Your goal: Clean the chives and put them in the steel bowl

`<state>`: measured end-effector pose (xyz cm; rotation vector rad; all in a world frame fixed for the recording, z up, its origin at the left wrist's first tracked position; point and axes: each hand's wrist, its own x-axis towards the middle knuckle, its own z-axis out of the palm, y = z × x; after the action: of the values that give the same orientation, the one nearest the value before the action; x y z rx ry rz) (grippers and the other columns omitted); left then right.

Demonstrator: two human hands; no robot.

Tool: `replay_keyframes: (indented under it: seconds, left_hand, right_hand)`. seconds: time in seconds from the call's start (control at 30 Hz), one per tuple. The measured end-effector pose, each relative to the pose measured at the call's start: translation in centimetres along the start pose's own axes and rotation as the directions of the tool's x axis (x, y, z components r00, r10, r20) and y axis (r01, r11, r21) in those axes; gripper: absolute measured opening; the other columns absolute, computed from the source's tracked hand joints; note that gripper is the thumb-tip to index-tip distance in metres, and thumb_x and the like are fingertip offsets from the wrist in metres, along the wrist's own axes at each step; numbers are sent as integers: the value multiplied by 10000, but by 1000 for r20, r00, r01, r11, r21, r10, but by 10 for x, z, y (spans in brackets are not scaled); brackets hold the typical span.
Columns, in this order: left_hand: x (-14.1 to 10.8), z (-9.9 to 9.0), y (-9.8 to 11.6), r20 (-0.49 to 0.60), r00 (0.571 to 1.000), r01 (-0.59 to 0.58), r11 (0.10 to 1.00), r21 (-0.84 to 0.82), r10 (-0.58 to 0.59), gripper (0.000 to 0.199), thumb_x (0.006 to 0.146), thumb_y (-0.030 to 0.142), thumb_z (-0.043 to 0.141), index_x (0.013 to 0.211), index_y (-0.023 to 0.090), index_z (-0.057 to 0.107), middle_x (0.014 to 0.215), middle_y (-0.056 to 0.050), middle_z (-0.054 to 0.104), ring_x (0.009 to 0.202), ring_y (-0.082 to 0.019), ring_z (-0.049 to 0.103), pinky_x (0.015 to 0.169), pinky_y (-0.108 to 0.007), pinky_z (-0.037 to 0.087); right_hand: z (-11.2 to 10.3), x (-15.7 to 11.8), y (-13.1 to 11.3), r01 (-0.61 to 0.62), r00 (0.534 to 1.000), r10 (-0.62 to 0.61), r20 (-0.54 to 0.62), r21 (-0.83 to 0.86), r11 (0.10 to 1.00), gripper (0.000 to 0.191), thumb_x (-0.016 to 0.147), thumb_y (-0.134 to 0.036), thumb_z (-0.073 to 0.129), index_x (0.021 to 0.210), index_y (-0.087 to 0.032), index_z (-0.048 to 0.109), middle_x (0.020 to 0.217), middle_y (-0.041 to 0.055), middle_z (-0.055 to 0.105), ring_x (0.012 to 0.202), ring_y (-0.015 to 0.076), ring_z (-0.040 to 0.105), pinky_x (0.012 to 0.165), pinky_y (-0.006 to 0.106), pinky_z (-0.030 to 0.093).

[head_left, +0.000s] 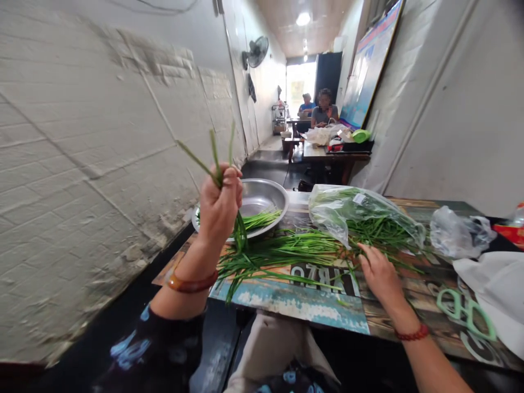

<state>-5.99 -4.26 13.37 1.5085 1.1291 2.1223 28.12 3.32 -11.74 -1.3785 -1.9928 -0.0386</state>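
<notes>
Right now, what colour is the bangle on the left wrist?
The bangle is amber-brown, as the head view shows.

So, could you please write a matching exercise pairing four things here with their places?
1. Round silver metal basin
2. Thin, raised green stalks
3. Clear plastic bag of greens
4. Dark round fan

A. Just beyond the right hand
B. On the white wall
C. Partly hidden behind the left hand
D. Gripped in the left hand

Pairs: 1-C, 2-D, 3-A, 4-B

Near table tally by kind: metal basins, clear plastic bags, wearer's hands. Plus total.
Metal basin: 1
Clear plastic bags: 2 (large bag, crumpled bag)
Hands: 2 (left hand gripping green stalks, right hand)
Total: 5
</notes>
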Motion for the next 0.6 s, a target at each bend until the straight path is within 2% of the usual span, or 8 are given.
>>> replay_keyframes:
  seconds: [0.07, 0.13, 0.2, 0.27, 0.33, 0.43, 0.53, 0.6]
  left_hand:
    - [17, -3, -13, 142, 981, -182, 892, 414, 134, 176, 912, 352, 610, 817, 208, 573, 608, 20, 471, 515, -101, 421, 489, -216, 320]
    - [29, -6, -35, 352, 933, -332, 570, 751, 79, 131, 914, 319, 580, 882, 193, 592, 703, -16, 574, 615, -133, 516, 559, -237, 362]
    - [37, -7, -62, 484, 869, -450, 241, 860, -104, 149, 942, 262, 492, 959, 168, 607, 792, -72, 640, 698, -181, 594, 601, -267, 391]
    - [41, -8, -89, 510, 823, -514, 53, 856, -252, 236, 961, 197, 391, 1029, 140, 609, 851, -128, 665, 769, -237, 649, 634, -303, 424]
    - [43, -9, -114, 506, 790, -544, -15, 839, -348, 305, 965, 153, 325, 1078, 121, 605, 901, -166, 670, 847, -284, 674, 681, -343, 456]
    - [44, -8, -143, 489, 751, -537, 22, 843, -443, 360, 984, 162, 279, 1157, 103, 589, 1006, -208, 661, 977, -333, 663, 775, -409, 480]
    - [40, -9, -167, 478, 702, -513, 91, 854, -528, 335, 975, 252, 425, 1227, 81, 564, 1119, -235, 642, 1057, -332, 637, 857, -418, 479]
    - [37, -13, -183, 484, 643, -513, 134, 848, -593, 371, 895, 282, 605, 1206, 82, 589, 1159, -226, 643, 1052, -309, 636, 875, -385, 481]
  right_hand:
    - [11, 0, 11, 47, 998, -50, -48, -61, 997, 437, 973, -389, 425, 1325, -166, 558, 1336, 183, 597, 1219, 321, 587, 933, 488, 523]
    - [19, -4, 13, 77, 994, -82, -75, -65, 995, 470, 974, -405, 434, 1363, -157, 525, 1393, 195, 546, 1266, 320, 553, 978, 497, 507]
    - [21, -7, 12, 106, 991, -108, -78, -35, 994, 479, 978, -398, 434, 1385, -155, 502, 1394, 189, 541, 1270, 307, 549, 1009, 486, 497]
    - [19, -8, 9, 116, 990, -116, -78, -7, 993, 480, 979, -383, 438, 1399, -155, 487, 1388, 181, 542, 1277, 301, 540, 1029, 483, 487]
    - [17, -7, 8, 105, 992, -103, -79, 23, 994, 482, 978, -371, 439, 1404, -149, 479, 1373, 183, 547, 1278, 299, 535, 1041, 484, 481]
    - [15, -4, 10, 71, 995, -66, -78, 62, 996, 478, 973, -367, 442, 1393, -143, 492, 1338, 188, 562, 1263, 300, 541, 1049, 497, 476]
    - [16, -3, 12, 40, 997, -33, -71, 94, 995, 474, 968, -366, 449, 1385, -147, 501, 1319, 186, 569, 1208, 297, 574, 1037, 507, 487]
    - [17, -3, 12, 25, 998, -18, -64, 111, 994, 473, 964, -367, 456, 1382, -151, 502, 1316, 184, 570, 1163, 288, 597, 1023, 507, 498]
